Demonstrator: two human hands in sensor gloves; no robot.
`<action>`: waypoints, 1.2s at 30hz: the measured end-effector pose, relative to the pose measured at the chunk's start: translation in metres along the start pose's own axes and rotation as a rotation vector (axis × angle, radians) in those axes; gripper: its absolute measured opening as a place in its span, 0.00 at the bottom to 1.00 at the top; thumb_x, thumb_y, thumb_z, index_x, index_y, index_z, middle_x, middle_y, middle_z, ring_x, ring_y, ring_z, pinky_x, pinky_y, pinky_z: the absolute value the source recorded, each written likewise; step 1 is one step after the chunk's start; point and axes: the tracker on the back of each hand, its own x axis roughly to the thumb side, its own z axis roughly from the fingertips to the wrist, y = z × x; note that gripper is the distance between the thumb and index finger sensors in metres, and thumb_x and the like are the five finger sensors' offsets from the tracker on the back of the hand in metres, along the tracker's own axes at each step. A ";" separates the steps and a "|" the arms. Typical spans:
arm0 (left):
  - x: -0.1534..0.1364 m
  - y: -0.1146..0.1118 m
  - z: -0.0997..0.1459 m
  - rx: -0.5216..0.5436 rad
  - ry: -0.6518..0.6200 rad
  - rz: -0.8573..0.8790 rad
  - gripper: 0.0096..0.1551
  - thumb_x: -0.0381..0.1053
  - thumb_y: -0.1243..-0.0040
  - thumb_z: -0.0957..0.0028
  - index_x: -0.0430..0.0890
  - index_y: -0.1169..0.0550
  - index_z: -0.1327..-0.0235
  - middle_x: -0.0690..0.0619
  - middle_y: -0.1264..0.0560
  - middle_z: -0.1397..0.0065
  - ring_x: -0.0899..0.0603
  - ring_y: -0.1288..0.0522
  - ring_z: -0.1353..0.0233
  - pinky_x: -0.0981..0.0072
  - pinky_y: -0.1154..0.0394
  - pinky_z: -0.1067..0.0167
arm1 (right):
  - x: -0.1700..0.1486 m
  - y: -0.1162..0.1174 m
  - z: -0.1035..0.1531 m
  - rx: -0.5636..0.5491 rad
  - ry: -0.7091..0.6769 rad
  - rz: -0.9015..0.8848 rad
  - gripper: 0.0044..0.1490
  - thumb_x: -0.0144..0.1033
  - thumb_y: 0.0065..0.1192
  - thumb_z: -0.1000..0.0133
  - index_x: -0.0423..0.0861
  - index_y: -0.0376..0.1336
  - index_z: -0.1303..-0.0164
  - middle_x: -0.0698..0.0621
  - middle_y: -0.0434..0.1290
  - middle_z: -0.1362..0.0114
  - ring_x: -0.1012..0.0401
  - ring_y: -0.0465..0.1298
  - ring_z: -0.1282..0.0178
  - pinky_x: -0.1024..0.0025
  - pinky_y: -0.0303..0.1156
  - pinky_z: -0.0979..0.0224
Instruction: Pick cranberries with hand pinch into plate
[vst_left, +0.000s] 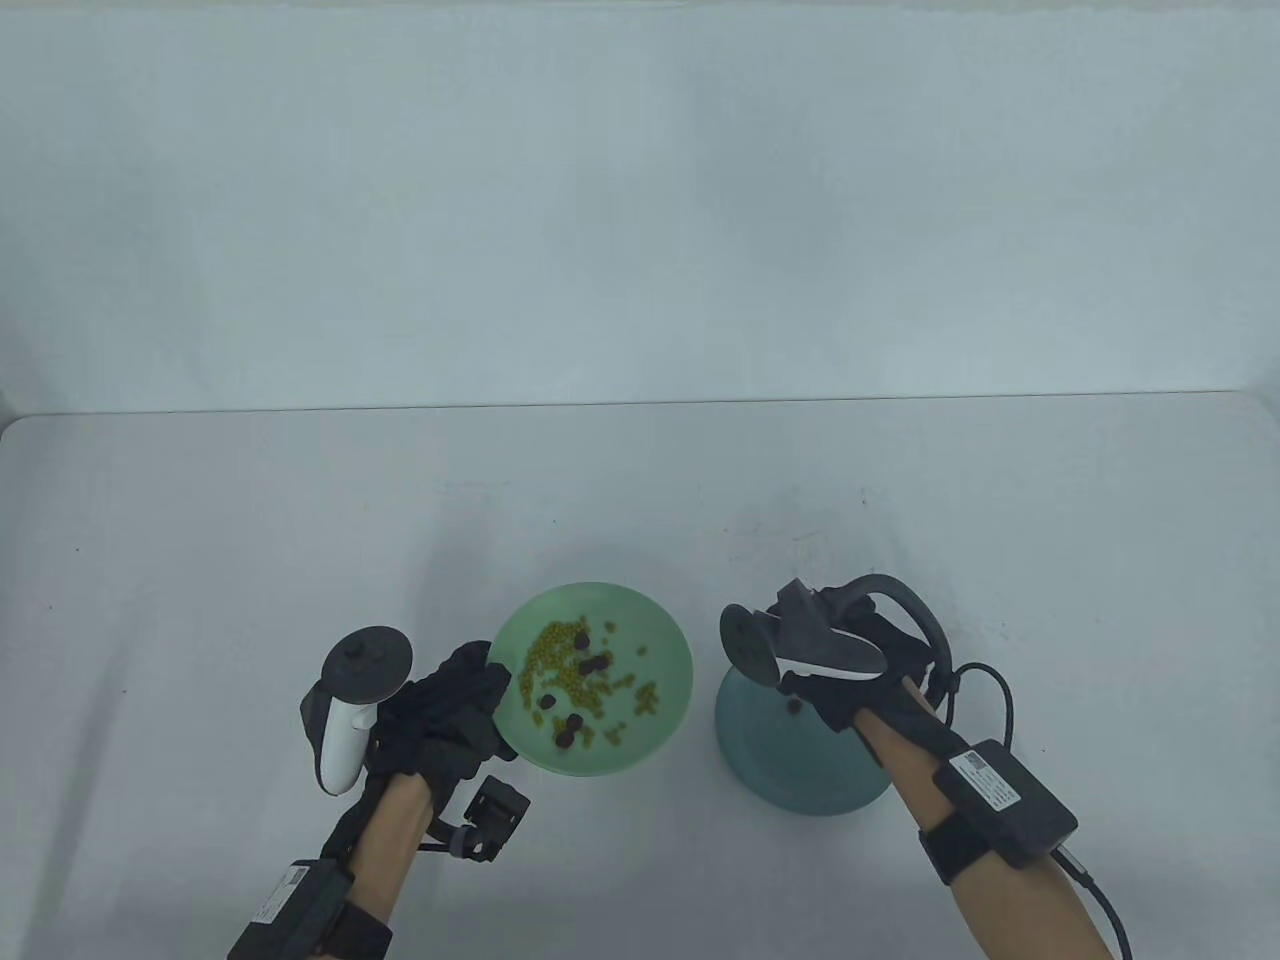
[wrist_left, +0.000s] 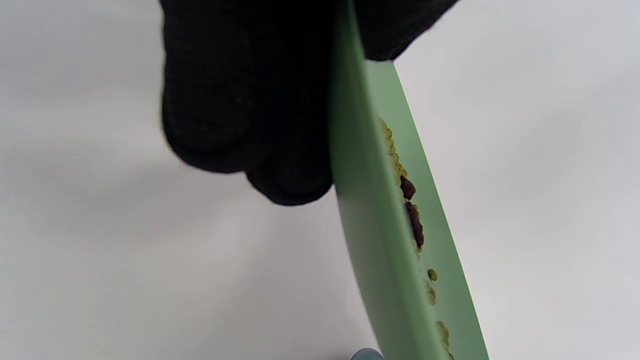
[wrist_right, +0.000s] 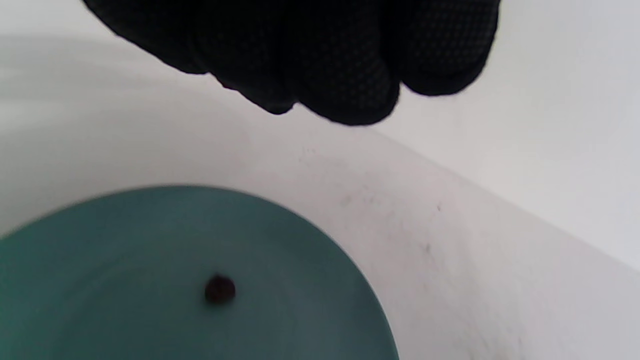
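**Over the tabletop: green plate held tilted, one cranberry in teal plate**

On the white tabletop, near the front edge, two plates sit side by side, not touching.

Green plate: lifted and tilted, left hand grips its left rim, fingers under the plate, thumb over the edge. It holds a scatter of small yellow-green beans mixed with several dark cranberries.

Teal plate: flat on the tabletop, to the right of the green one. One dark cranberry lies in it, near the middle in the wrist view.

Right hand: hovers above the teal plate, fingertips bunched together and curled, clear of the plate. Nothing visible between them, so clenched with no load as far as the views show.
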 end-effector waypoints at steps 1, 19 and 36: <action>0.001 0.000 0.001 0.002 -0.003 -0.007 0.29 0.42 0.49 0.36 0.30 0.35 0.26 0.39 0.22 0.40 0.45 0.11 0.55 0.66 0.12 0.58 | -0.002 0.009 0.000 0.018 0.009 -0.009 0.33 0.58 0.59 0.42 0.45 0.73 0.41 0.65 0.78 0.59 0.67 0.82 0.59 0.63 0.80 0.44; -0.001 -0.005 -0.002 -0.024 0.001 -0.033 0.29 0.42 0.49 0.36 0.30 0.36 0.26 0.39 0.22 0.40 0.45 0.11 0.55 0.67 0.12 0.58 | -0.015 0.082 -0.008 0.187 0.102 -0.064 0.32 0.58 0.59 0.42 0.45 0.73 0.40 0.64 0.79 0.58 0.67 0.82 0.58 0.62 0.80 0.43; -0.001 -0.006 -0.003 -0.016 0.005 -0.035 0.29 0.43 0.49 0.36 0.31 0.36 0.26 0.39 0.22 0.40 0.45 0.11 0.55 0.67 0.12 0.57 | -0.030 -0.002 0.011 0.056 0.109 -0.010 0.36 0.59 0.57 0.40 0.46 0.69 0.32 0.63 0.80 0.52 0.65 0.83 0.55 0.61 0.80 0.44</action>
